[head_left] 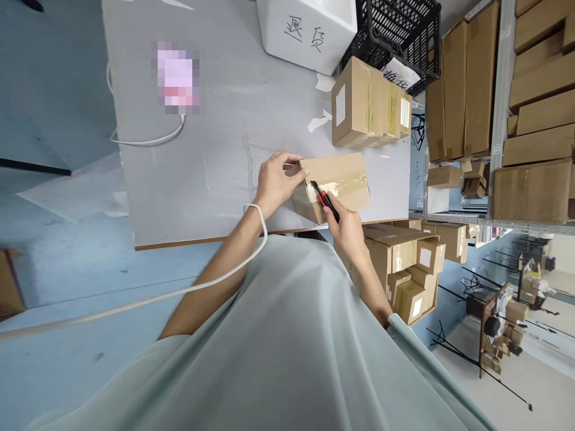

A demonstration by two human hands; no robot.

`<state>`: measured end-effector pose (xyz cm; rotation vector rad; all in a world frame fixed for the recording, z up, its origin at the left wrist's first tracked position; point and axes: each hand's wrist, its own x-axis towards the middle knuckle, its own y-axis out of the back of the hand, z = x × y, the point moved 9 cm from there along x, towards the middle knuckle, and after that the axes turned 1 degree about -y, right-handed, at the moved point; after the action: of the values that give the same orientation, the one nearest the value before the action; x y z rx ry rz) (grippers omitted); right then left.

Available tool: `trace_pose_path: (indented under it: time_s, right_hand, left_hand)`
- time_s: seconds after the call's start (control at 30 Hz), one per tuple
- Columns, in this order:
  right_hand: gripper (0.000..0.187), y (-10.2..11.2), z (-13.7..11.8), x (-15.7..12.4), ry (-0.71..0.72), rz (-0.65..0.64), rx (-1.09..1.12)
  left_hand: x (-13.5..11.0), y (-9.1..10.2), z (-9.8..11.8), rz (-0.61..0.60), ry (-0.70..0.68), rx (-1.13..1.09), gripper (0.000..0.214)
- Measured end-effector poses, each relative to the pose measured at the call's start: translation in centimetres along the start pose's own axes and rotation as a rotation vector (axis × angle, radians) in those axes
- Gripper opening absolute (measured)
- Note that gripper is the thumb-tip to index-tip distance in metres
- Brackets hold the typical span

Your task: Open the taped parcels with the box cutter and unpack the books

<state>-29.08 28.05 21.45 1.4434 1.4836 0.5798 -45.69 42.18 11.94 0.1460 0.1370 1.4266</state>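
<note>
A taped cardboard box (341,179) lies near the front edge of the grey table (215,155). My left hand (277,181) grips the box's near left corner, fingers curled over its top edge. My right hand (345,226) is closed round a red and black utility knife (325,200). The knife's tip rests on the clear tape at the box's near end.
A second taped box (368,105) stands further back on the table, beside a white foam box (309,30) and a black plastic crate (399,30). Several cartons (404,263) sit in an open box below the table's right end. Shelves of flat cardboard (534,120) fill the right. A white cable (148,140) trails across the table.
</note>
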Motion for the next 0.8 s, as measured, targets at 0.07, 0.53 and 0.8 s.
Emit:
trace_pose_path:
  time_s: [0.07,0.53,0.8]
  right_hand:
    - [0.054,-0.1,-0.6,0.1,-0.015,-0.009,-0.021]
    - [0.061,-0.9,-4.5,-0.6,-0.162,-0.12,-0.311]
    - [0.058,-0.5,-6.7,-1.5,-0.229,-0.272,-0.509]
  left_hand:
    - [0.1,-0.1,0.0,-0.01,-0.004,0.002,0.027]
    - [0.2,-0.4,-0.6,-0.008,-0.014,-0.049,0.031]
    - [-0.1,-0.4,-0.8,0.023,0.035,-0.035,0.03]
